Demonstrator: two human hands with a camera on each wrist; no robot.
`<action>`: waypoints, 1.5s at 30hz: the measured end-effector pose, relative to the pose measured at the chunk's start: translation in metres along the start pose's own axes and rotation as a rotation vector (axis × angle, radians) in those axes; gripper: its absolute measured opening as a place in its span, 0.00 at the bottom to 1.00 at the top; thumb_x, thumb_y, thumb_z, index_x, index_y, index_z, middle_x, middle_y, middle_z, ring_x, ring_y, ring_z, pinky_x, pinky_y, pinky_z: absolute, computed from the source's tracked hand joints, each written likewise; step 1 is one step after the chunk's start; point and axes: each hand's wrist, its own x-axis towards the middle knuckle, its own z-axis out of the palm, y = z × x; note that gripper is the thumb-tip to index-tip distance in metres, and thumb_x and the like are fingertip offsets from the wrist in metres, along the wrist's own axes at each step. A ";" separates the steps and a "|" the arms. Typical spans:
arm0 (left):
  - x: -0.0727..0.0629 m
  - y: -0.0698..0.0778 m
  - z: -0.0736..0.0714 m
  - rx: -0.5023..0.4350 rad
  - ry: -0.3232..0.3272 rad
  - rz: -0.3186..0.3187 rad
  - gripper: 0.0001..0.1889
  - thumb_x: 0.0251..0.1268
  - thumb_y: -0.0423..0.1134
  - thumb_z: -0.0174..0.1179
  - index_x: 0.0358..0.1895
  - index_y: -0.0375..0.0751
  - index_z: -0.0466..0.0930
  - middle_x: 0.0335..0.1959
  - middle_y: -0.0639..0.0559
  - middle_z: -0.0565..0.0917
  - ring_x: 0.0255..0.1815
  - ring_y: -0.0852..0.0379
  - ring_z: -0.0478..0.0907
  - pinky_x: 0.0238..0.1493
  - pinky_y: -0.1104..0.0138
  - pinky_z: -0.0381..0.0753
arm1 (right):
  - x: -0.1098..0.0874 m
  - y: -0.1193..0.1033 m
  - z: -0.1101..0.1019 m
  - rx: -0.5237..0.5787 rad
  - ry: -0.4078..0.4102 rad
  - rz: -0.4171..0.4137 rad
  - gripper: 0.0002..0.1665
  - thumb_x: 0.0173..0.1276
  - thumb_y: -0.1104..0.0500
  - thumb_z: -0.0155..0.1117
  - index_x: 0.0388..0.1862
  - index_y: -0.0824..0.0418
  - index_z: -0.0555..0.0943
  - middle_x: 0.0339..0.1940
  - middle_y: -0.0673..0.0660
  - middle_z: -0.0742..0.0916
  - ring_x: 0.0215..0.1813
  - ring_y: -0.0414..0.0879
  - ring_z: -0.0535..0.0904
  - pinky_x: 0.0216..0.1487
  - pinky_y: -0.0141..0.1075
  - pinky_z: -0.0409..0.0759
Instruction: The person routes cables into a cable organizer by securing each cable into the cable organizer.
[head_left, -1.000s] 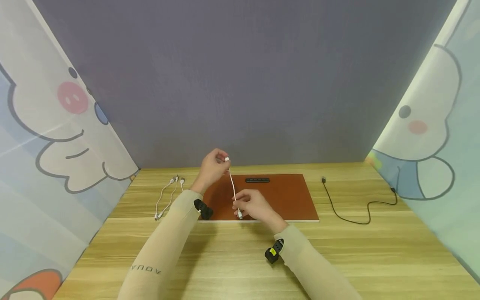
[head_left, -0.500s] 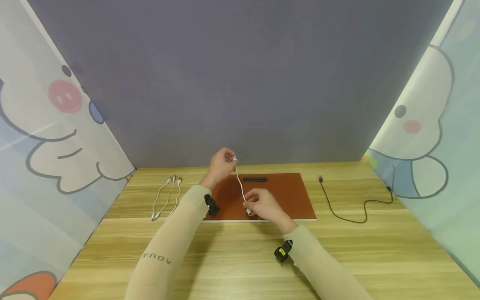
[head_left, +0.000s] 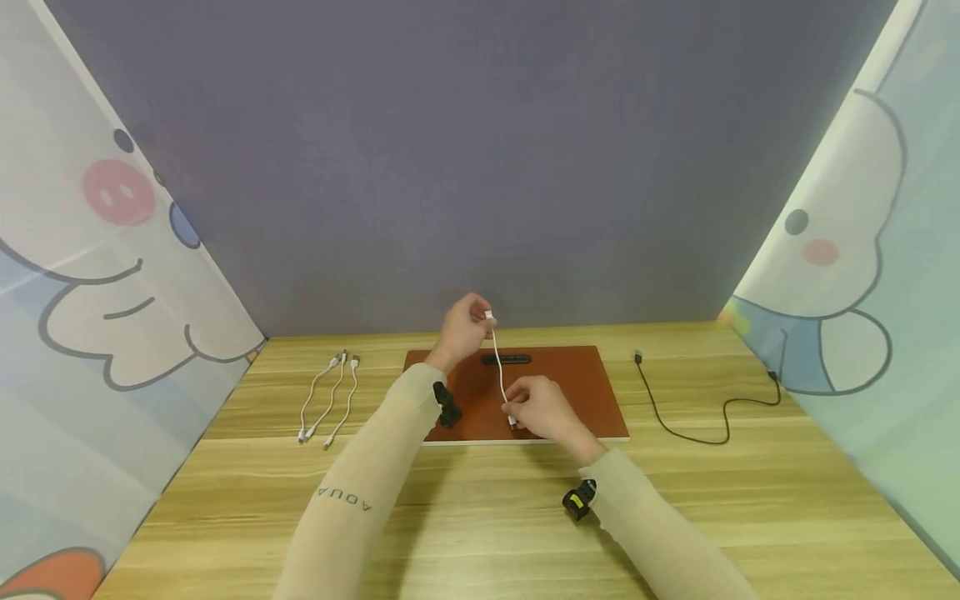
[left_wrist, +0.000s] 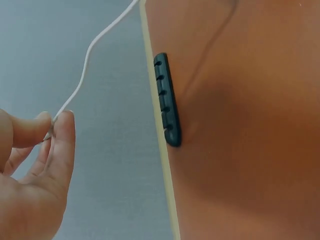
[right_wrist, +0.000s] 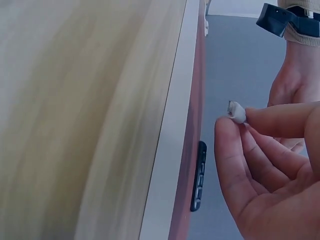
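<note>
A short white USB cable (head_left: 500,367) is stretched between my two hands above the reddish-brown board (head_left: 573,392). My left hand (head_left: 461,332) pinches its upper end, the thumb and fingers meeting on it in the left wrist view. Lower down, near the board's front edge, my right hand (head_left: 546,410) holds the other end between thumb and fingertips. The white plug (right_wrist: 237,113) pokes out of that pinch in the right wrist view. Behind the cable, along the board's far edge, lies a black cable clip strip (left_wrist: 167,100) with several notches; no cable shows in its notches.
Three white cables (head_left: 347,400) lie side by side on the wooden table (head_left: 480,517) to the left. A black cable (head_left: 686,437) curves across the table at the right. A grey wall (head_left: 480,167) rises behind, with cartoon-printed panels at both sides.
Both hands have shifted right with the white cable, which now crosses in front of the clip strip. The third loose cable at the left has come fully into view from behind my left arm.
</note>
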 end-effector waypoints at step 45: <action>0.007 -0.029 0.048 0.351 -0.141 0.035 0.06 0.73 0.30 0.60 0.49 0.37 0.78 0.39 0.46 0.77 0.37 0.50 0.75 0.36 0.60 0.77 | -0.019 -0.006 0.002 -0.525 -0.064 -0.026 0.18 0.68 0.71 0.62 0.19 0.59 0.72 0.16 0.49 0.69 0.17 0.41 0.61 0.16 0.32 0.60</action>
